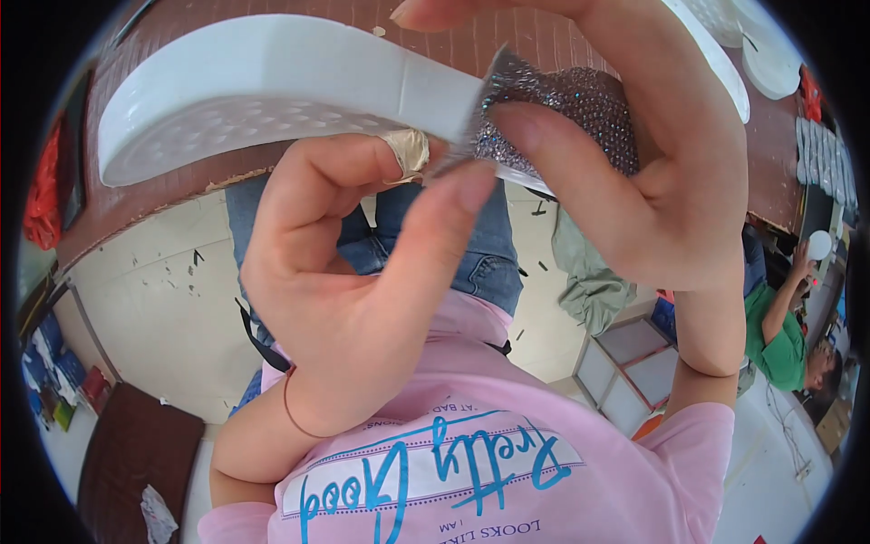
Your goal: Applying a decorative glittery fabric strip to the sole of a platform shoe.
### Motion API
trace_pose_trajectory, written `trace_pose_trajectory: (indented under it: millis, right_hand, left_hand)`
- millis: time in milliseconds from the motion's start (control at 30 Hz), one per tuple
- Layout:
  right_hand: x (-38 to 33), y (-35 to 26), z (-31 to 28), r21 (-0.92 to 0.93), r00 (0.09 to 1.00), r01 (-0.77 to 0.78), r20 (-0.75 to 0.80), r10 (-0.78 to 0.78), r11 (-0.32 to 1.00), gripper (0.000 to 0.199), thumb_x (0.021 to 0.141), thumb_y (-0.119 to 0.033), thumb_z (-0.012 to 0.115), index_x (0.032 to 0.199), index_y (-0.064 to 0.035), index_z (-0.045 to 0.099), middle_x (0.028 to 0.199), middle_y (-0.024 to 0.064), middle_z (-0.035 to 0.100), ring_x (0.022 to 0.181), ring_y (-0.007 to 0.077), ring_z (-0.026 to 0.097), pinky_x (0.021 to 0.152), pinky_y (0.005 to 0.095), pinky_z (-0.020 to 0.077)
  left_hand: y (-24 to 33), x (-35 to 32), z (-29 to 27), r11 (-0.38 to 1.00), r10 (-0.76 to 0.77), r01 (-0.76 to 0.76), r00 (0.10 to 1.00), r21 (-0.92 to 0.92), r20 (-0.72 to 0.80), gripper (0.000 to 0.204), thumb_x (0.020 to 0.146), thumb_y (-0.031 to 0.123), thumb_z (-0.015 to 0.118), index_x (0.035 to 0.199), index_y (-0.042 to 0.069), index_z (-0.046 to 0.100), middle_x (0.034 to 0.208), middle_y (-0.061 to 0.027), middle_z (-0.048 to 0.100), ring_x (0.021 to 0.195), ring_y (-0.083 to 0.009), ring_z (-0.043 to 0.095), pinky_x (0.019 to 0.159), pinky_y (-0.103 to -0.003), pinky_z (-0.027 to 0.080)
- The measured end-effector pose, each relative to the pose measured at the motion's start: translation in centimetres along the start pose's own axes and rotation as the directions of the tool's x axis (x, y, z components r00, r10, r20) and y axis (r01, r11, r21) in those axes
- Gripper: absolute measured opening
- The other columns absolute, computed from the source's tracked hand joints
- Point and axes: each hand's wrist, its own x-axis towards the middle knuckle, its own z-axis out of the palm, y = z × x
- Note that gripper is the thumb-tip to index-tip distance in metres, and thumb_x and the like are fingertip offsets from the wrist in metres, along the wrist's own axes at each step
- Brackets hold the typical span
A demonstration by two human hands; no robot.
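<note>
The white sole (272, 82) is up close before you, a glittery strip (580, 109) wrapped over its right end. Your right hand (652, 172) pinches that strip, thumb on top. Your left hand (353, 281) grips the strip's edge between thumb and taped finger, above the brown table (181, 195).

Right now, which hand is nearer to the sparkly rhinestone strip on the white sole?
Right. The right hand wraps the rhinestone strip, thumb pressed on it. The left hand is just below, fingertip at the strip's lower edge, beside the white sole.
</note>
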Motion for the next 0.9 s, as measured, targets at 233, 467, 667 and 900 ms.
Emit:
trace_pose_trajectory:
  millis: [233, 467, 667, 900]
  right_hand:
    - [-0.2, 0.4, 0.7, -0.033, 0.988, 0.138, -0.068, -0.14, 0.99, 0.051, 0.07, 0.001, 0.057, 0.121, 0.0026, 0.054, 0.11, 0.0131, 0.06, 0.107, 0.0301, 0.055, 0.092, 0.0359, 0.0447]
    - [-0.7, 0.6, 1.0, -0.076, 0.954, 0.253, -0.144, -0.262, 0.964, 0.049, 0.071, -0.002, 0.058, 0.12, 0.0019, 0.054, 0.11, 0.0124, 0.061, 0.111, 0.0315, 0.054, 0.096, 0.0375, 0.0429]
    - [-1.6, 0.1, 0.2, -0.206, 0.985, 0.139, -0.07, -0.156, 0.969, 0.051, 0.075, -0.006, 0.058, 0.125, 0.0005, 0.051, 0.119, 0.0135, 0.056, 0.123, 0.0341, 0.045, 0.104, 0.0432, 0.035]
    - [-2.0, -0.2, -0.5, -0.307, 0.993, -0.083, 0.056, 0.105, 0.948, 0.054, 0.075, -0.007, 0.06, 0.127, 0.0015, 0.047, 0.127, 0.0174, 0.049, 0.127, 0.0362, 0.039, 0.105, 0.046, 0.0324]
  left_hand:
    - [0.2, -0.3, -0.5, 0.998, -0.062, 0.062, 0.998, 0.023, 0.019, 0.018, 0.09, 0.008, 0.06, 0.101, -0.003, 0.052, 0.091, -0.0112, 0.061, 0.082, -0.0168, 0.059, 0.079, -0.025, 0.047]
    - [0.8, -0.2, -0.7, 1.0, -0.013, 0.011, 0.997, 0.026, 0.077, 0.016, 0.092, 0.011, 0.058, 0.099, -0.003, 0.054, 0.091, -0.0115, 0.062, 0.079, -0.017, 0.06, 0.078, -0.024, 0.047]
    - [0.8, -0.2, -1.2, 0.991, -0.042, 0.041, 0.999, 0.128, 0.004, 0.014, 0.091, 0.01, 0.059, 0.097, -0.003, 0.055, 0.09, -0.0106, 0.063, 0.08, -0.0169, 0.061, 0.078, -0.024, 0.047]
    - [0.0, 0.3, -1.2, 0.983, 0.042, -0.034, 0.998, 0.178, -0.038, 0.014, 0.09, 0.009, 0.061, 0.097, -0.002, 0.056, 0.088, -0.0093, 0.063, 0.079, -0.016, 0.062, 0.079, -0.023, 0.047]
